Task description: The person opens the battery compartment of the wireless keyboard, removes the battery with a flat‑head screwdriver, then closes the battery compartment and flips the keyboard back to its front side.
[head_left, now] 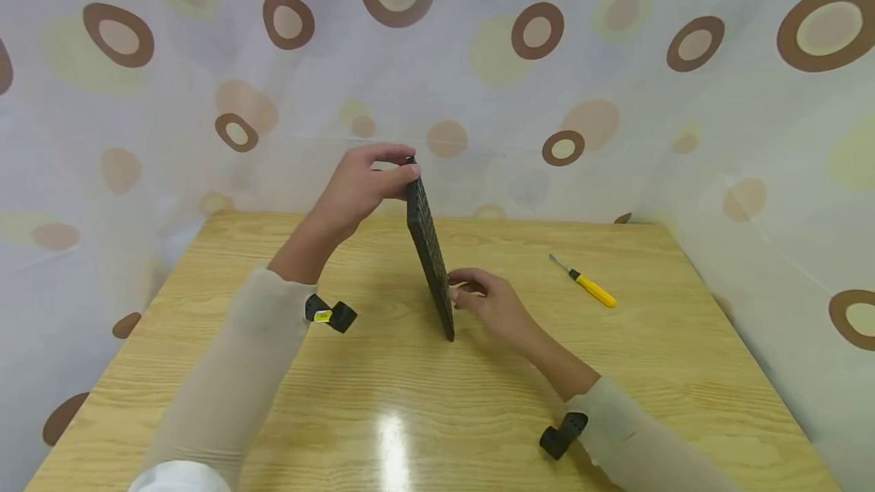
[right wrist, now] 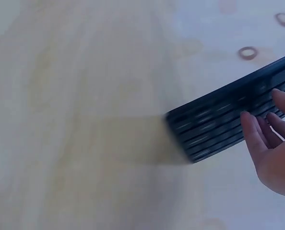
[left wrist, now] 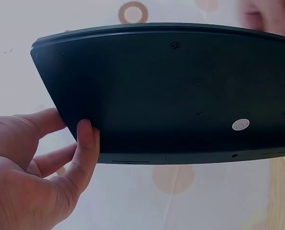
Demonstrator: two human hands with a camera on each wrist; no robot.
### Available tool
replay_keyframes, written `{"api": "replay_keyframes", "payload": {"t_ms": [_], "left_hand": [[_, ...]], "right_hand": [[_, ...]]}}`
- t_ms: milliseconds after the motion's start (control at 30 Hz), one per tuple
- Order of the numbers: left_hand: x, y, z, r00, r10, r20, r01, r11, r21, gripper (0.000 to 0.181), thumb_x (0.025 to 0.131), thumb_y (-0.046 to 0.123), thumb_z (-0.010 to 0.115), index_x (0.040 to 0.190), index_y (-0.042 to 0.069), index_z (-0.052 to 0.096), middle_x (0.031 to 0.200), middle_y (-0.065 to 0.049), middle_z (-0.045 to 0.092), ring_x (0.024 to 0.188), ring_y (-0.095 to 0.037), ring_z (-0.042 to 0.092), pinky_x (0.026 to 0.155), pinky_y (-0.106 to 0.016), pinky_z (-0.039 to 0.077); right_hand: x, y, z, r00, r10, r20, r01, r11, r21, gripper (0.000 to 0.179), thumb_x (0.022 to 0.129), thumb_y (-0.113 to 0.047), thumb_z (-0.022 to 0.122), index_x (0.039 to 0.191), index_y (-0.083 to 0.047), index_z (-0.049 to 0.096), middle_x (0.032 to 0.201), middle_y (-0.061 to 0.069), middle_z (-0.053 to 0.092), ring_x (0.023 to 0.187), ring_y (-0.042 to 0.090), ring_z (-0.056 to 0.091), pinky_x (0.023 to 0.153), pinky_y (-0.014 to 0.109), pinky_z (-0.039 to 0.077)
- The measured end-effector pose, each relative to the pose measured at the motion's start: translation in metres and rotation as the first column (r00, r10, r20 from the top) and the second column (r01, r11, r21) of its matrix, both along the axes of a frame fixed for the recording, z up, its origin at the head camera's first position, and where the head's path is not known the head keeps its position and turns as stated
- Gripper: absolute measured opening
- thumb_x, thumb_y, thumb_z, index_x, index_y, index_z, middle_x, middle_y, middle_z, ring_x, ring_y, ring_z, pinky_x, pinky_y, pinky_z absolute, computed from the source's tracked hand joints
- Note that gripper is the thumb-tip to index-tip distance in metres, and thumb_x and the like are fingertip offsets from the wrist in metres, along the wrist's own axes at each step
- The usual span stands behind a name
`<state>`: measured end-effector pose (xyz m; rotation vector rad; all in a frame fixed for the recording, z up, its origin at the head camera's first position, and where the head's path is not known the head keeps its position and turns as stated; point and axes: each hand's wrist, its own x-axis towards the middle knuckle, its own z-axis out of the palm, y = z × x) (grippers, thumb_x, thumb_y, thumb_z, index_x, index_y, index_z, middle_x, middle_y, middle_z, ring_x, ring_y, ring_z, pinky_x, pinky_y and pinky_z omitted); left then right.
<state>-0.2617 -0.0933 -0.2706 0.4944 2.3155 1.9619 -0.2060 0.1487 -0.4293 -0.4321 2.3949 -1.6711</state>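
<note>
A black keyboard (head_left: 428, 249) is held on end, slightly tilted, above the wooden table. My left hand (head_left: 355, 184) grips its upper end, with the thumb on one face and fingers round the edge. In the left wrist view the keyboard's underside (left wrist: 133, 96) shows screws and a small oval sticker. On the key side, my right hand (head_left: 495, 306) is beside the lower part, its fingers loosely bent. The right wrist view has these fingertips in front of the key rows (right wrist: 209, 129); whether they touch is unclear. Whether the lower end meets the table cannot be told.
A screwdriver (head_left: 593, 289) with a yellow handle lies on the table (head_left: 328, 416), to the right of the keyboard. A patterned sheet (head_left: 465, 89) with brown rings hangs behind the table and along both sides.
</note>
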Motion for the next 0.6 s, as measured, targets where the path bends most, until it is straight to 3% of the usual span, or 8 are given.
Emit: {"api": "replay_keyframes", "payload": {"t_ms": [167,367,467,600], "left_hand": [[-0.001,0.011,0.001,1.000,-0.002,-0.029,0.002,1.000,-0.013,0.042,0.097,0.021,0.067,0.136,0.006,0.061,0.124,-0.012,0.058,0.086,-0.023,0.076,0.098,-0.042,0.054],[-0.004,0.023,0.001,0.999,-0.008,-0.053,0.008,1.000,-0.008,0.040,0.097,0.023,0.068,0.133,0.009,0.064,0.124,-0.009,0.060,0.086,-0.025,0.076,0.100,-0.043,0.053],[-0.006,0.030,0.000,0.998,-0.012,-0.058,0.011,1.000,-0.009,0.040,0.097,0.024,0.068,0.134,0.010,0.064,0.126,-0.008,0.061,0.087,-0.025,0.076,0.102,-0.043,0.051],[-0.007,0.038,-0.001,0.998,-0.014,-0.068,0.012,0.999,-0.032,0.041,0.097,0.027,0.068,0.135,0.012,0.063,0.128,-0.006,0.060,0.087,-0.024,0.075,0.100,-0.043,0.051]], "right_hand": [[0.001,-0.007,0.047,0.990,-0.032,-0.137,0.012,0.990,-0.142,0.037,0.100,-0.032,0.065,0.132,-0.013,0.063,0.132,0.007,0.062,0.113,0.024,0.065,0.099,0.039,0.054],[0.003,-0.013,0.099,0.966,-0.072,-0.249,-0.003,0.958,-0.288,0.034,0.100,-0.025,0.065,0.131,-0.011,0.063,0.131,0.003,0.059,0.110,0.025,0.065,0.100,0.034,0.053],[0.003,-0.014,0.115,0.954,-0.066,-0.292,-0.028,0.952,-0.306,0.032,0.100,-0.021,0.064,0.130,-0.007,0.063,0.134,0.004,0.056,0.114,0.025,0.062,0.100,0.037,0.053],[0.002,-0.011,0.125,0.945,-0.067,-0.319,-0.022,0.963,-0.267,0.032,0.100,-0.021,0.064,0.128,-0.004,0.065,0.139,0.004,0.052,0.124,0.020,0.055,0.103,0.040,0.051]]}}
